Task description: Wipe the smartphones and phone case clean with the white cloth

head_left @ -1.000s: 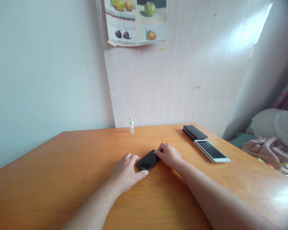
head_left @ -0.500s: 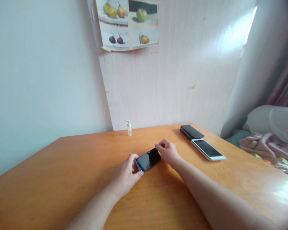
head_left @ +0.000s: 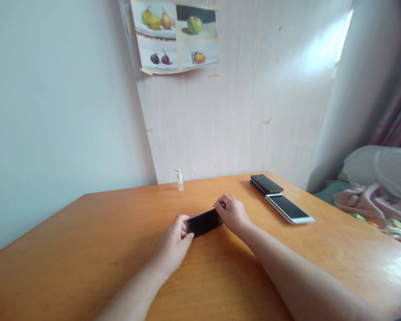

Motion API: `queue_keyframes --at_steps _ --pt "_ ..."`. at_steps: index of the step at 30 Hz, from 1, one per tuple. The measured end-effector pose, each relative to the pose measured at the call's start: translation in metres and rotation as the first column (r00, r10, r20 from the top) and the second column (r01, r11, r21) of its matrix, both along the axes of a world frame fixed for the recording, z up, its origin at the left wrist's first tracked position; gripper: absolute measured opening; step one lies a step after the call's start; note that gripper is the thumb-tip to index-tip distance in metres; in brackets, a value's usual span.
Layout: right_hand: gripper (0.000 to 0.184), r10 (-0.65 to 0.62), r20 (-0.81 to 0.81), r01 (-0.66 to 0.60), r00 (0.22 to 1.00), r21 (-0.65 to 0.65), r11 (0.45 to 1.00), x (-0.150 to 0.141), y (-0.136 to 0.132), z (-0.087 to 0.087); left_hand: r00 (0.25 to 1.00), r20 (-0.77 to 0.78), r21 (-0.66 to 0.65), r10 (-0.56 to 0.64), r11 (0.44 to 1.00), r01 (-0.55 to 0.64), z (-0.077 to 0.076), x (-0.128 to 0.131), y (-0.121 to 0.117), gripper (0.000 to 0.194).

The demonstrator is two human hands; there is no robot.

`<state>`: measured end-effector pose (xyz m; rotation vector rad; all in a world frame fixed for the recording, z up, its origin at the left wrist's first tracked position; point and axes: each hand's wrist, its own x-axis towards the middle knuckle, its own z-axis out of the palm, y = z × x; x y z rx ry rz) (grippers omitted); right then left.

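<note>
A dark smartphone (head_left: 204, 223) is held screen up over the wooden table, tilted slightly, its glass black. My left hand (head_left: 175, 243) grips its left end, thumb along the near corner and fingers behind the far one. At the right end is my right hand (head_left: 233, 215), its thumb and index finger pinched together by the phone's far right corner. Whatever those fingertips hold, if anything, is too small to make out. The hand covers that corner of the phone.
A white tablet (head_left: 290, 208) and a dark phone-like device (head_left: 266, 183) in a blue case lie at the right. A small clear pump bottle (head_left: 180, 182) stands near the back edge of the table (head_left: 70, 249). Fruit pictures (head_left: 177, 38) hang on the board behind.
The phone has tilted, so its screen looks narrower and the bright reflection on it is gone. Both hands have shifted slightly with it, the right fingers still pinched at its corner.
</note>
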<state>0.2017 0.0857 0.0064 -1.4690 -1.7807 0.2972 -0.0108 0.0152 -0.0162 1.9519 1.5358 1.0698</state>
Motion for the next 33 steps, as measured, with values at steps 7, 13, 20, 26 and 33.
queue_keyframes --at_steps 7,13,20,26,33 --pt "0.018 -0.002 0.124 -0.001 0.992 0.024 1.000 -0.008 -0.011 0.005 1.000 0.006 0.020 0.010 1.000 -0.010 0.002 0.000 0.002 0.012" --pt "0.019 0.179 0.130 -0.189 0.975 0.071 0.979 -0.042 -0.042 0.005 0.997 0.075 0.040 -0.018 0.999 0.015 0.000 0.002 0.001 0.006" --pt "0.019 0.145 0.138 -0.149 0.980 0.017 0.989 -0.035 -0.038 0.010 0.996 0.083 0.050 -0.018 0.999 0.014 -0.001 0.003 -0.001 0.006" --pt "0.021 -0.038 0.146 0.041 0.989 -0.022 0.999 -0.010 -0.018 0.013 0.995 0.096 0.052 -0.026 0.998 0.021 -0.002 0.006 0.001 0.007" --pt "0.021 0.248 0.199 -0.264 0.948 0.057 0.963 -0.048 -0.055 0.008 0.998 0.049 0.047 -0.024 0.999 0.022 0.003 0.004 -0.002 0.006"
